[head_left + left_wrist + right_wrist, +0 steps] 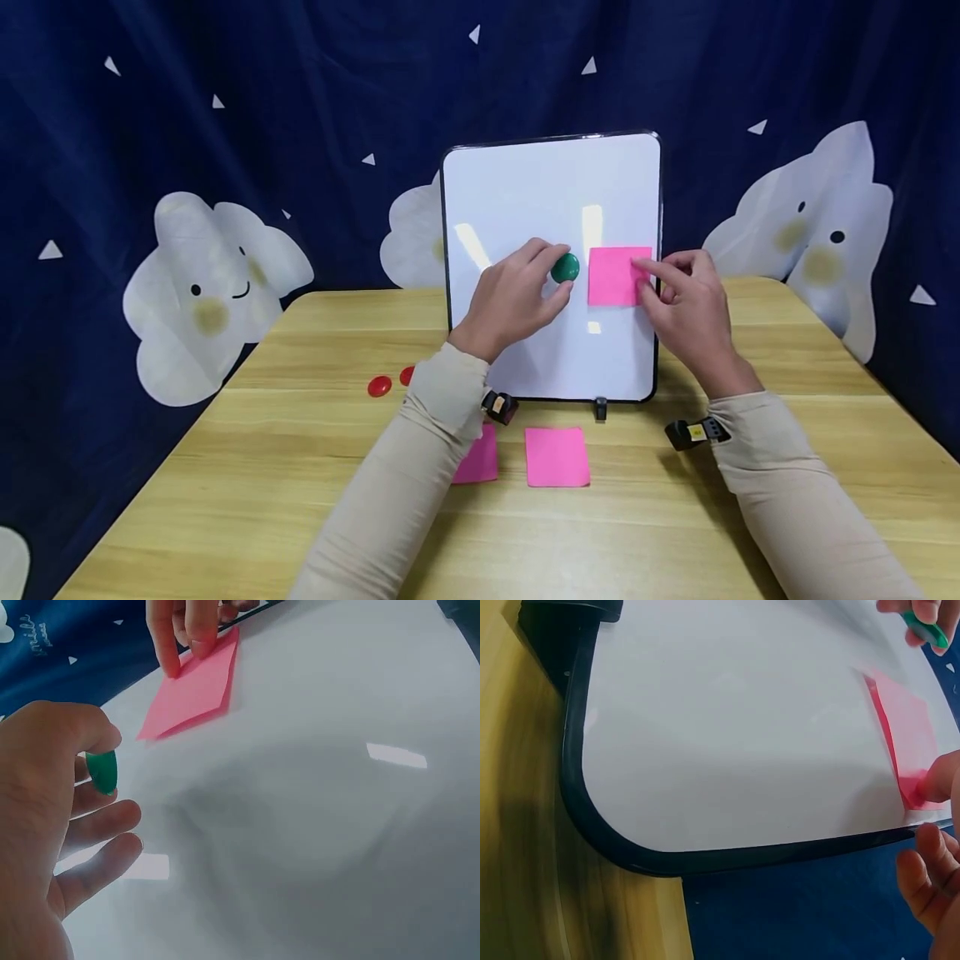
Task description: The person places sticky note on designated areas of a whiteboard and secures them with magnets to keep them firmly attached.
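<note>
A whiteboard (517,204) with a black frame stands on the table. In front of its middle my left hand (513,296) pinches a round green magnet (566,267) between thumb and forefinger; in the left wrist view the other fingers are spread. A pink sticky note (617,277) lies against the board's right side. On the note's right edge rest the thumb and forefinger of my right hand (690,308), both tips on its front face. The right wrist view shows one edge of this note (904,735) standing slightly off the board.
Two more pink notes lie on the table (637,533) before the board: one note (557,457) in full view, another note (477,458) partly behind the left sleeve. Left of the board are red magnets (379,386), one partly covered. A dark blue curtain (315,92) hangs behind.
</note>
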A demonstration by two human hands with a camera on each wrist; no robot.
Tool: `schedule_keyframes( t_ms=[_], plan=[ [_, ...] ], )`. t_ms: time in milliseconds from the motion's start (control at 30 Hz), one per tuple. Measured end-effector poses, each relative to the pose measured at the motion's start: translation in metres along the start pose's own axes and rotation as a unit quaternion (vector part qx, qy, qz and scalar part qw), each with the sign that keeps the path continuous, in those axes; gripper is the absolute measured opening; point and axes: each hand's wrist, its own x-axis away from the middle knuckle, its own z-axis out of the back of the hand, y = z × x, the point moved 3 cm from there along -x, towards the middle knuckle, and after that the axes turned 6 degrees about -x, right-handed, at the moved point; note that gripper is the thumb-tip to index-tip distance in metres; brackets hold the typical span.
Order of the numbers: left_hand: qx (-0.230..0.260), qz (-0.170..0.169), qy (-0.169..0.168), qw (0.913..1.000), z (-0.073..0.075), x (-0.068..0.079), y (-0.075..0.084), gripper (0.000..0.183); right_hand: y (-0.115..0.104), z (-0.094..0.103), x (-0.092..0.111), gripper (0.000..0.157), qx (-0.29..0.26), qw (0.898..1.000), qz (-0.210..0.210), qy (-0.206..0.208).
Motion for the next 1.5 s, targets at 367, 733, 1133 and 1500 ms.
schedule_keyframes(
  t_ms=[367,733,1133,1500],
  plan=[
    [-0.023,-0.007,-0.006,0.9997,-0.001,-0.017,0.009,0.035,-0.001,0.001,0.0,0.03,0.051,0.998,0.028,-0.01],
    [-0.041,-0.025,-0.008,0.9988,-0.007,-0.033,0.02,0.039,0.001,0.002,-0.002,0.032,0.06,0.998,0.026,-0.016],
    [-0.041,-0.012,-0.037,0.9984,-0.014,-0.044,0.027,0.039,0.003,0.001,-0.001,0.03,0.056,0.998,0.038,-0.006],
    [-0.073,-0.037,0.011,0.9966,-0.023,-0.048,0.031,0.037,0.004,0.0,0.002,0.029,0.055,0.998,0.039,-0.008]
  ],
)
